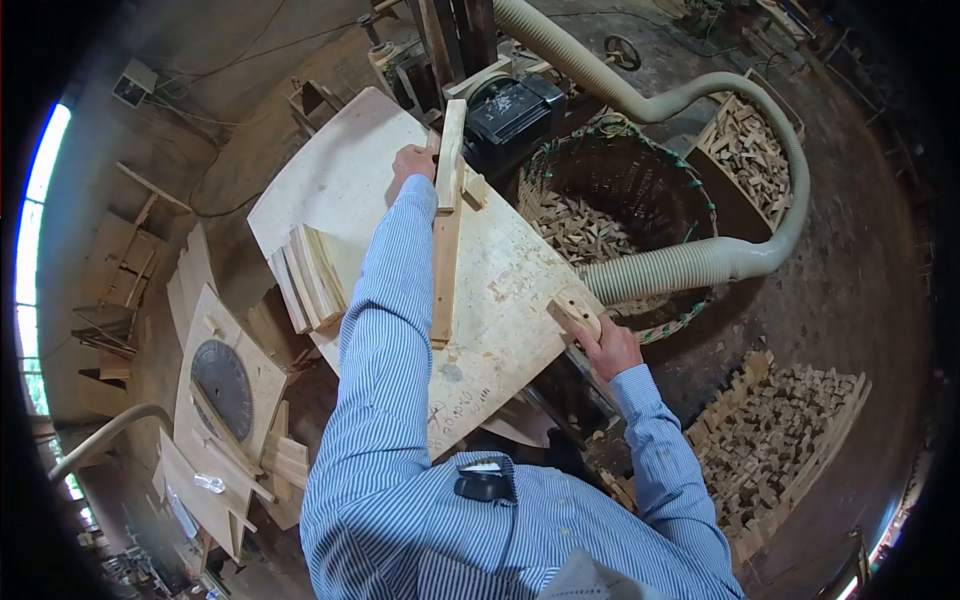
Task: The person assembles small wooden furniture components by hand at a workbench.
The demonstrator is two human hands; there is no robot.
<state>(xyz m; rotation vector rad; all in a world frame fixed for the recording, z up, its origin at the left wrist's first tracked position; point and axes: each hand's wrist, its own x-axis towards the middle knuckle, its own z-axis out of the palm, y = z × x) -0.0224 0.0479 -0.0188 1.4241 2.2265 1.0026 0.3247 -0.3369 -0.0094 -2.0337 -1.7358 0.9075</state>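
Near the far end of the pale work board [500, 330], my left hand [414, 163] is closed on a small wooden piece beside an upright light wood fence [452, 150]. My right hand [612, 350] grips a short wooden block [575, 312] at the board's right edge. A long brown wood strip [446, 270] runs along the board just right of my left forearm. To the left of that forearm lies a stack of thin wooden boards [310, 275]. Part of the piece under my left hand is hidden by the fingers.
A black motor [512, 112] stands behind the board. A ribbed hose [670, 270] crosses a woven basket [640, 180] of wood offcuts. More offcuts fill a crate [745, 150] and a pile [780, 430] on the right. A round dark disc [222, 388] sits at the left.
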